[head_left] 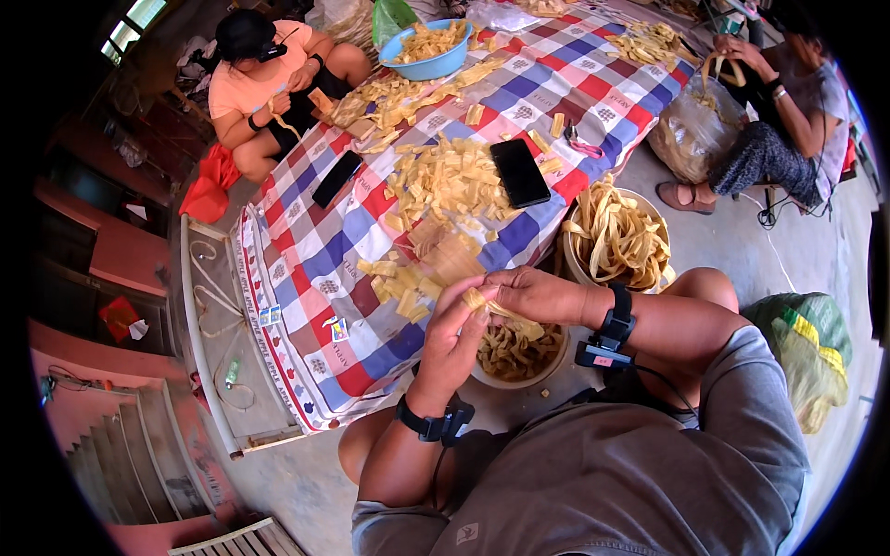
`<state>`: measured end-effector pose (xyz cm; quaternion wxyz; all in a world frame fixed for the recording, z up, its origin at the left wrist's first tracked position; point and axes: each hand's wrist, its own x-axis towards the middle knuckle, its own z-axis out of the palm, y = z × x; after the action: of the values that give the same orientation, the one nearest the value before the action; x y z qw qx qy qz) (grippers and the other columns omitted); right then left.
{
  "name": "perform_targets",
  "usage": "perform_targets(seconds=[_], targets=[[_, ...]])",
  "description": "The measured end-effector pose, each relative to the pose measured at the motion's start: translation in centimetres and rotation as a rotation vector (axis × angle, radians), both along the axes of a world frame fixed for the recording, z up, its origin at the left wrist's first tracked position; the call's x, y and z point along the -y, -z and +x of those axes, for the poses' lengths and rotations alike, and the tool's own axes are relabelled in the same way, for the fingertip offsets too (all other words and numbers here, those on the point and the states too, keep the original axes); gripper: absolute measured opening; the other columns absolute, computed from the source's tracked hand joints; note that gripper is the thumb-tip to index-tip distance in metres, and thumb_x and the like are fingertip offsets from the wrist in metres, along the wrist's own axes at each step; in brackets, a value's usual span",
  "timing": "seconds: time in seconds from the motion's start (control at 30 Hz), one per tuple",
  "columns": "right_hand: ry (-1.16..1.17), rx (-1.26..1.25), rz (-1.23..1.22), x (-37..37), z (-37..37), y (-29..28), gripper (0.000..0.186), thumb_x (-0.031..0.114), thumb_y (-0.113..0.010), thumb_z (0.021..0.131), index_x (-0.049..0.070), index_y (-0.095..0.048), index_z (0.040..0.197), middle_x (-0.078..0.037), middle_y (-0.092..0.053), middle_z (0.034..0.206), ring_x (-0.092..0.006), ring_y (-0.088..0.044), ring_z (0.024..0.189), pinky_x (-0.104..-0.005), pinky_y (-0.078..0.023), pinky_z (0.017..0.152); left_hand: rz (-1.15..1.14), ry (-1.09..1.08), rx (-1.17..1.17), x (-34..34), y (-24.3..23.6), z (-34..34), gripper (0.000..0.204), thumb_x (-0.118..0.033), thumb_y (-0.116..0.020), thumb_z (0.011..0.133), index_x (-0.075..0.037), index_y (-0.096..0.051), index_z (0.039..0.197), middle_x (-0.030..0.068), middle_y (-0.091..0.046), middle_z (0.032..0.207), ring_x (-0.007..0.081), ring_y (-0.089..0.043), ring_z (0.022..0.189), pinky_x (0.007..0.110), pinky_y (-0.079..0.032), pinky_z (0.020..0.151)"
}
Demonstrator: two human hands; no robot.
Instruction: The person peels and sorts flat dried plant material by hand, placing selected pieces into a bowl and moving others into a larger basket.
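Note:
My left hand [449, 341] and my right hand [536, 295] meet over the near edge of the table. Between their fingertips is a pale yellow flat strip [521, 324], with a small folded end [474, 298] standing up at my left thumb. Both hands are closed on it; my fingers partly cover the strip. Right below, a white bowl [553, 369] contains curled strips of a browner shade. Just past my hands, a heap of short, flat yellow pieces [445, 185] lies on the checked tablecloth [306, 250], some scattered close to my left hand.
Two dark phones [521, 173] [336, 179] flank the heap, with scissors [581, 142] farther right. A tub of long strips [616, 232] stands right of the table; a blue basin [428, 57] sits at the far end. Two people [260, 83] [788, 120] handle strips. A green sack [802, 352] is at right.

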<state>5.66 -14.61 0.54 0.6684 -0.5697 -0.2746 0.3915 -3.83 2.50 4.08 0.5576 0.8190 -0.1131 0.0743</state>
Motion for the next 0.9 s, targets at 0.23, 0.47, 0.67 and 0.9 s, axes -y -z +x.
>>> perform_targets(seconds=[0.23, 0.47, 0.67, 0.9], targets=[[0.318, 0.343, -0.097, 0.4, 0.5, 1.1, 0.016, 0.017, -0.066, 0.096, 0.002, -0.061, 0.100, -0.001, -0.058, 0.086, -0.0060, -0.051, 0.081, -0.0250, -0.045, 0.069, 0.018, -0.067, 0.042, 0.3, 0.3, 0.1, 0.030, -0.011, -0.053, 0.099, 0.001, -0.062, 0.124, 0.0158, -0.057, 0.125, 0.0249, -0.056, 0.115, 0.033, -0.043, 0.098], [0.357, 0.294, 0.034, 0.2, -0.2, -0.1, 0.013, 0.009, -0.069, 0.091, 0.004, -0.059, 0.097, 0.000, -0.055, 0.087, -0.0072, -0.049, 0.078, -0.0266, -0.044, 0.065, -0.104, -0.142, -0.090, -0.6, 1.8, 0.4, 0.031, -0.010, -0.055, 0.099, 0.003, -0.061, 0.126, 0.0120, -0.064, 0.114, 0.0180, -0.060, 0.105, 0.030, -0.045, 0.094], [0.326, 0.516, -0.073, -0.8, -0.8, 1.2, 0.014, 0.001, -0.061, 0.094, 0.003, -0.054, 0.107, 0.000, -0.059, 0.091, -0.0047, -0.054, 0.082, -0.0212, -0.046, 0.071, -0.268, -0.160, -0.268, -0.1, 2.7, 0.3, 0.030, -0.007, -0.057, 0.098, 0.002, -0.061, 0.126, -0.0004, -0.063, 0.102, 0.0040, -0.052, 0.091, 0.020, -0.044, 0.082], [0.267, 0.393, -0.015, -0.3, -1.2, -0.2, 0.020, 0.001, -0.061, 0.091, 0.004, -0.054, 0.109, -0.008, -0.062, 0.082, -0.0161, -0.061, 0.076, -0.0292, -0.049, 0.069, -0.258, -0.155, -0.284, 0.0, 2.6, 0.1, 0.020, -0.007, -0.059, 0.097, 0.002, -0.062, 0.115, -0.0040, -0.060, 0.089, 0.0022, -0.049, 0.082, 0.020, -0.043, 0.072]])
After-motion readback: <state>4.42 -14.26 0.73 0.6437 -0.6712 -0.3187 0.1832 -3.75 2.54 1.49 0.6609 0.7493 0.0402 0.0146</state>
